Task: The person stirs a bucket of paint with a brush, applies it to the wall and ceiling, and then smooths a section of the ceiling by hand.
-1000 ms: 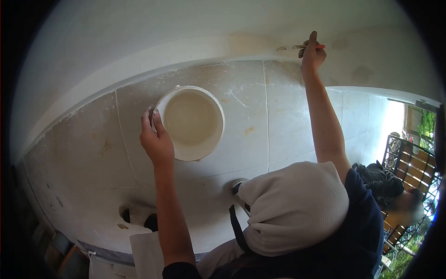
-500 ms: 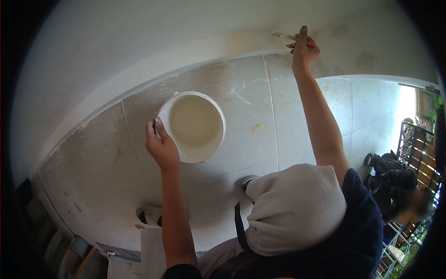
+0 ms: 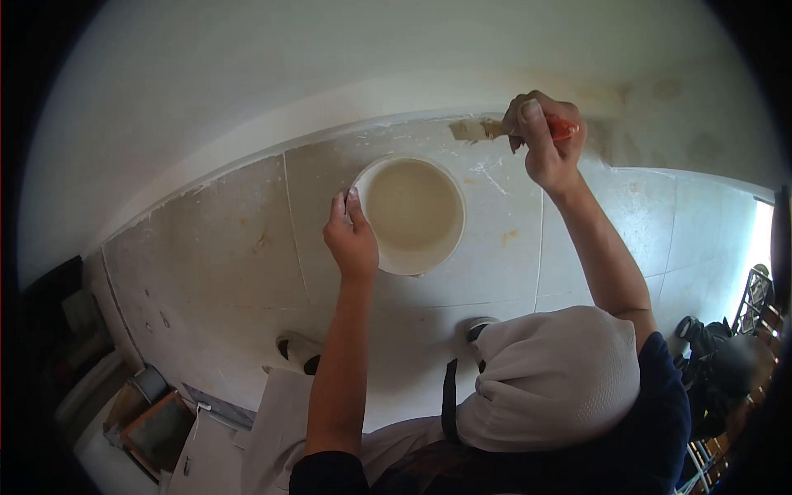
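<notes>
My left hand (image 3: 353, 241) is closed on the left rim of a white bucket (image 3: 386, 259), with whitish smears on the fingertips. Pale, cloudy liquid (image 3: 415, 206) lies inside the bucket. A flat paintbrush (image 3: 475, 130) with a red handle is in my right hand (image 3: 551, 150), gripped between thumb and fingers. Its bristles point left, above and to the right of the bucket in this view, close to the foot of the pale wall (image 3: 371, 66).
Large grey floor tiles (image 3: 223, 264) carry white scuffs and brownish spots. Dark stains mark the wall (image 3: 667, 89) at right. Boxes and a framed panel (image 3: 157, 433) stand at lower left. Another person (image 3: 718, 363) is at far right near a slatted rack.
My right hand with the paintbrush has come down from the wall toward the bucket. The view has shifted, so the bucket and my left hand appear farther right; the left hand keeps its grip.
</notes>
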Demonstrator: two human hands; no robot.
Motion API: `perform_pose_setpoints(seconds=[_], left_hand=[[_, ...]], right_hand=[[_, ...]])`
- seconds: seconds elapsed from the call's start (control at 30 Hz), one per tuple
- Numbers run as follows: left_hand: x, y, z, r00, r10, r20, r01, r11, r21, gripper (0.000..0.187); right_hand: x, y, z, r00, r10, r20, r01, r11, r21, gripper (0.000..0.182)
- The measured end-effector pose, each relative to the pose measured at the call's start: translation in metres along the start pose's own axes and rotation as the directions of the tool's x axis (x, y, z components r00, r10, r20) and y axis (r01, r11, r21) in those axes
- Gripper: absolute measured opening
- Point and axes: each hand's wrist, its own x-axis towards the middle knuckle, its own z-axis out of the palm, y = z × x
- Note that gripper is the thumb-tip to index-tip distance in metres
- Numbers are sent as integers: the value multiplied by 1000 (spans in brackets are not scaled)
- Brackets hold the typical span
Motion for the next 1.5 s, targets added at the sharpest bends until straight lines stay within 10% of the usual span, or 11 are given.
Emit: perform_pose_setpoints(seconds=[0.17, 0.4, 1.0, 1.13, 1.5], left_hand=[[-1, -10, 4, 999, 21, -45, -20, 1000, 12, 32], [0, -10, 0, 998, -5, -61, 3, 1000, -21, 34], [9, -15, -2, 996, 15, 90, -3, 992, -130, 41], [33, -11, -9, 968, 71, 239, -47, 994, -103, 40], [94, 8, -10, 484, 199, 852, -234, 968, -94, 39]], right_hand=[[-16, -12, 55, 967, -12, 254, -17, 994, 110, 35], [-37, 8, 99, 752, -76, 655, 314, 915, -254, 24], [-85, -12, 106, 567, 282, 773, 359, 760, -541, 34], [-97, -19, 108, 693, 249, 676, 263, 786, -559, 35], [-114, -103, 108, 783, 343, 518, 42, 802, -595, 45]])
